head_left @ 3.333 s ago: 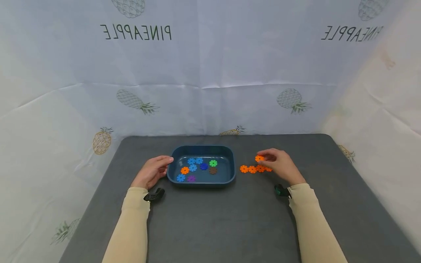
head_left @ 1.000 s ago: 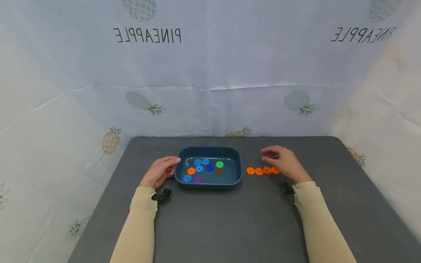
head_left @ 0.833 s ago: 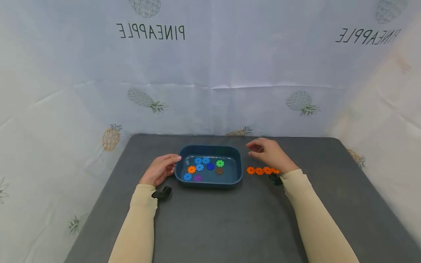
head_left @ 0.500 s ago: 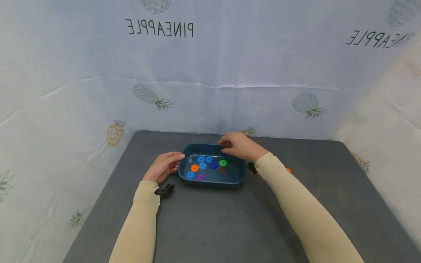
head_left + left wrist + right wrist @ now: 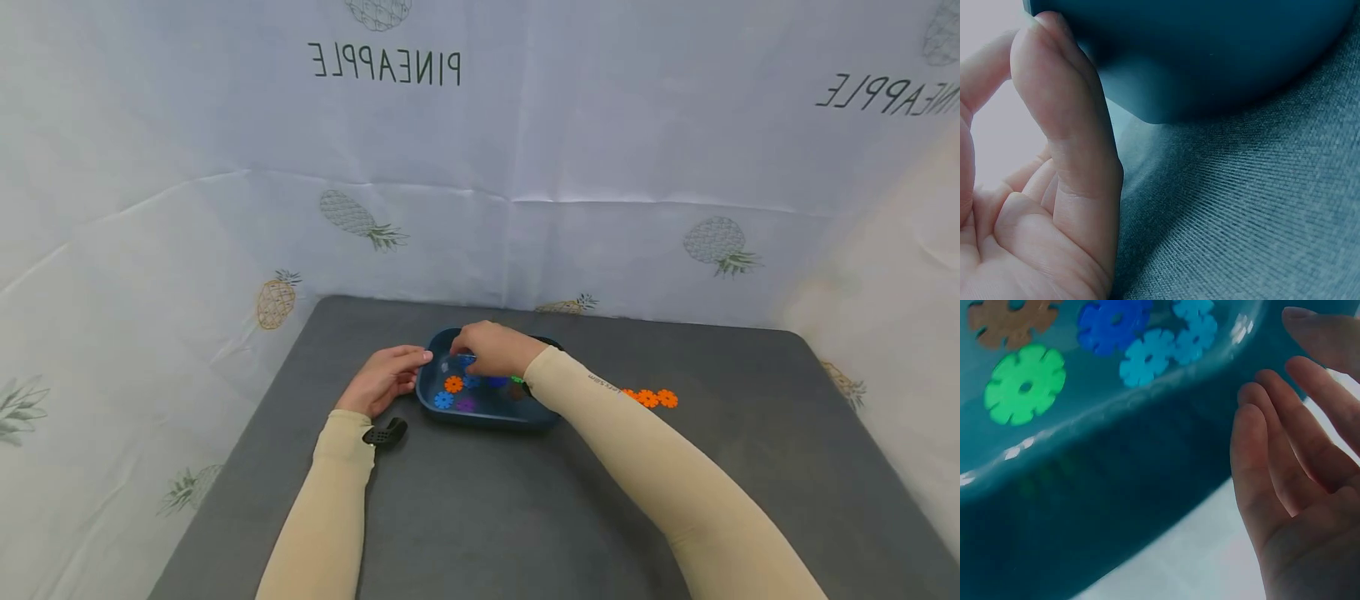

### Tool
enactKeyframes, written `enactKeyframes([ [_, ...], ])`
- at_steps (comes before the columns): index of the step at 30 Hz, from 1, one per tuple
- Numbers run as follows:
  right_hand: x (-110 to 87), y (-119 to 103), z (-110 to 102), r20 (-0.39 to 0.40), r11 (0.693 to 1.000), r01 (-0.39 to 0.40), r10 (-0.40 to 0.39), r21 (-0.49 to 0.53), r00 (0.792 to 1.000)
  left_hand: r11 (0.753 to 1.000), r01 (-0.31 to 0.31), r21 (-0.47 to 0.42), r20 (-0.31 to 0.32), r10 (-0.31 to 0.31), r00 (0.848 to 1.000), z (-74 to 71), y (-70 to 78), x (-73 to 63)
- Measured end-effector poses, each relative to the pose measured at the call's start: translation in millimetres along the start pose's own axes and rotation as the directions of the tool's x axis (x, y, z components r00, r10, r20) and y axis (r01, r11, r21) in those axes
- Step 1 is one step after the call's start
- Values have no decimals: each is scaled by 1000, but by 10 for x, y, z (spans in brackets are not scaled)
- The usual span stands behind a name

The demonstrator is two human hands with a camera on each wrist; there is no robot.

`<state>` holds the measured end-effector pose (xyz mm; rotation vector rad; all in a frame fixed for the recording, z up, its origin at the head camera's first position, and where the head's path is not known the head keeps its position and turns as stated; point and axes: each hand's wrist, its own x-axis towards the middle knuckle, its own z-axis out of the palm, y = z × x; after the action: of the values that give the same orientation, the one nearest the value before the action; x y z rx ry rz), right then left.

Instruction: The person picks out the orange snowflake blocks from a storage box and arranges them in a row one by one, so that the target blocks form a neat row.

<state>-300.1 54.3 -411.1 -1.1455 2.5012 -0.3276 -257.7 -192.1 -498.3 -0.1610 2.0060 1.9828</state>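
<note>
My left hand (image 5: 382, 379) grips the left rim of a dark blue tray (image 5: 487, 421), thumb and fingertip at its edge in the left wrist view. Over the tray reaches my right hand (image 5: 495, 348), thumb and fingers apart with nothing between them in the right wrist view. Its fingertips are close above light blue notched discs (image 5: 1136, 367). Also lying in the tray are a green disc (image 5: 1004, 394), a dark blue disc (image 5: 1094, 328), a brown disc (image 5: 1016, 328), an orange disc (image 5: 453, 384) and a purple disc (image 5: 465, 405). My right hand partly hides some discs in the head view.
Right of the tray, a row of orange discs (image 5: 647, 398) lies on the dark grey table (image 5: 480, 508), partly hidden behind my right sleeve (image 5: 637, 442). A white pineapple-print cloth (image 5: 600, 150) hangs behind and at the sides.
My right hand has let go of an orange disc above the row, then moved left to over the tray. My left hand stays on the rim. The head view has turned slightly left.
</note>
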Motion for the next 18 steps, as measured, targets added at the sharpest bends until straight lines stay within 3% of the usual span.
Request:
enactKeyframes([
  [7,142,-85,147,42,998,0,3,-69,999,1000,-8,-25,16,9,1000,12,-22,13],
  [18,320,-157,271,25,986,43,-39,-162,999,999,-15,-50,28,17,999,-20,-16,21],
])
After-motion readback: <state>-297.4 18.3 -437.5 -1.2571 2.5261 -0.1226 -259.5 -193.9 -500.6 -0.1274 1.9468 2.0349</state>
